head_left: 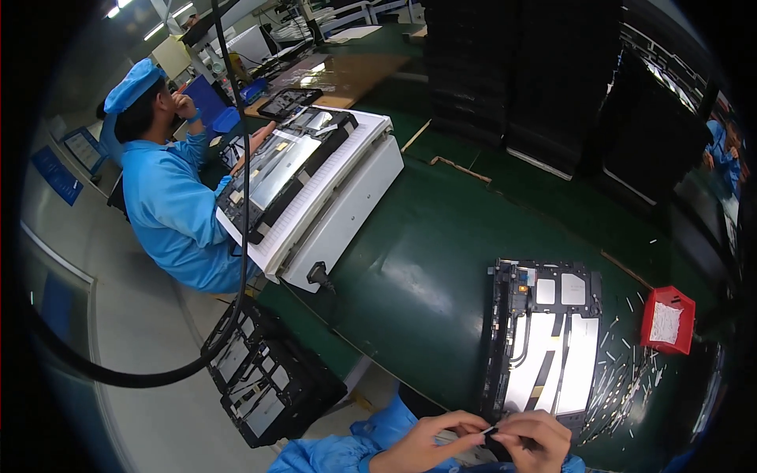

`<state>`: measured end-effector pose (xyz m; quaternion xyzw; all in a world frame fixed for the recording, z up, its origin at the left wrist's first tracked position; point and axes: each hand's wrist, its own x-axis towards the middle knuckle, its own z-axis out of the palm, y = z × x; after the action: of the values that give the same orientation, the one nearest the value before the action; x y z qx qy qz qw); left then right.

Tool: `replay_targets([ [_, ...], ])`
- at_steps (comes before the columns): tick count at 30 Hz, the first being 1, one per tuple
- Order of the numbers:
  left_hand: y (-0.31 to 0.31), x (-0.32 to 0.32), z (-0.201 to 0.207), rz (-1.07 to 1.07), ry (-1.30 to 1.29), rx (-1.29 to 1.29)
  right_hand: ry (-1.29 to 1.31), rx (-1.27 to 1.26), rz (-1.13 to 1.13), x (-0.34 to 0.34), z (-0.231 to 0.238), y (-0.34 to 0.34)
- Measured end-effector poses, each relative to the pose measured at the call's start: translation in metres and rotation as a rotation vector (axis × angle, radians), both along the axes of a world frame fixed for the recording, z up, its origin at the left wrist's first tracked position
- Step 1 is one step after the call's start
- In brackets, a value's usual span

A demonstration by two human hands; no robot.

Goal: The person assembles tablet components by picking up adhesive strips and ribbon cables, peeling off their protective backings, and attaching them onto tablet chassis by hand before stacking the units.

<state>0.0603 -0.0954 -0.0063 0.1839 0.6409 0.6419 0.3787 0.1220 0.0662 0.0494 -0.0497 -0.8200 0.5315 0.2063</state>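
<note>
At the lower edge, my left hand (430,443) and my right hand (538,435) meet fingertip to fingertip. Between them they pinch a small strip (490,430) that shows a white end at the left and a dark part at the right; its exact kind is too small to make out. Just beyond my hands lies a flat black electronics assembly (582,351) with silver panels and dark cables, its near edge partly hidden by my right hand. Many thin white and dark strips (623,394) are strewn to its right.
A red bin (688,329) with white strips stands at the right on the green table (410,268). Tall black stacks (473,71) line the back. Leftward are a white box (347,221), stacked black assemblies (272,386), a hanging black cable (246,158) and a co-worker in blue (169,189).
</note>
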Motion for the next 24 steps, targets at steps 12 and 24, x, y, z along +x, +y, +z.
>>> replay_targets([
  [12,0.014,-0.011,0.015,-0.058,0.228,0.05,0.0,-0.033,0.021,0.012,-0.004,0.014],
  [24,0.034,-0.037,-0.008,-0.14,1.075,0.212,-0.256,0.104,0.361,0.053,0.016,0.094],
])
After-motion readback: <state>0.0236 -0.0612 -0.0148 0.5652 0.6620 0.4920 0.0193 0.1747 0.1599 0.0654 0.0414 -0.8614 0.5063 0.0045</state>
